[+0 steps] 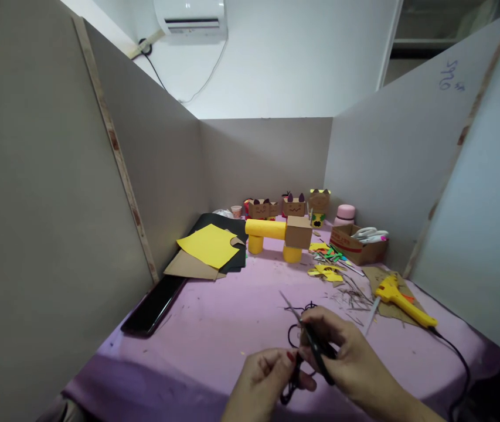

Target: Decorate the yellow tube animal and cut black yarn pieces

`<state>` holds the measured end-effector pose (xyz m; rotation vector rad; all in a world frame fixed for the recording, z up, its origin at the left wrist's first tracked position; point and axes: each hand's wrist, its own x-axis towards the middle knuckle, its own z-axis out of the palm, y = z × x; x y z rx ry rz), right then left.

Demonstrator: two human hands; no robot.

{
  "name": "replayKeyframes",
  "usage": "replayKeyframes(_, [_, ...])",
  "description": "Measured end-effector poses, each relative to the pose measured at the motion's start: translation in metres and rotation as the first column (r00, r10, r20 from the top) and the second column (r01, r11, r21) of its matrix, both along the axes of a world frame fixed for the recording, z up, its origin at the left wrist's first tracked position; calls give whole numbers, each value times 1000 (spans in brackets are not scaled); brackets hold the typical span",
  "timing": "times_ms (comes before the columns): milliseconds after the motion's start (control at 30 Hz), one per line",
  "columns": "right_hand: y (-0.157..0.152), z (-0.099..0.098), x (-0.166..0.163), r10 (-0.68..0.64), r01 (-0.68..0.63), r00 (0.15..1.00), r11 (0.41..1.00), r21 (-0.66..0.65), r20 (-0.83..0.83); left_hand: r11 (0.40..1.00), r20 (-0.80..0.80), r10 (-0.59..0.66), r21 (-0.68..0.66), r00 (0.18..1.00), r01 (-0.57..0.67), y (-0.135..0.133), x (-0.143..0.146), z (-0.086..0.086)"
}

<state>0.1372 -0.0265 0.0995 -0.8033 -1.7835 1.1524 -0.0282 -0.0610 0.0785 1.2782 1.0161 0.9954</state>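
Low in the head view, my left hand (262,384) pinches a thin black cord (292,384) between thumb and fingers. Loops of the cord hang below the fingertips and curl up toward my other hand. My right hand (346,351) is closed around black-handled scissors (315,346), whose narrow metal blades point up and left. Both hands nearly meet just above the pink tabletop (214,328). Beyond them stands a figure of yellow paper tubes (267,228) with a brown cardboard box (298,232) at its right end.
At left lie a black phone (155,306) and stacked sheets topped by yellow paper (210,245). A yellow glue gun (403,300), paper scraps (329,272) and a small carton (355,247) of tools are at right. Cardboard figures (293,206) line the back. Grey partitions (267,158) surround the table.
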Motion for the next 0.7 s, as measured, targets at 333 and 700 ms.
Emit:
replayKeyframes(333, [7, 15, 5, -24, -11, 984, 981, -196, -176, 918, 467, -32, -336, 883, 211, -2, 1, -19])
replayKeyframes(700, [9, 11, 9, -45, -20, 964, 970, -242, -261, 984, 123, 92, -162, 988, -71, -6, 0, -21])
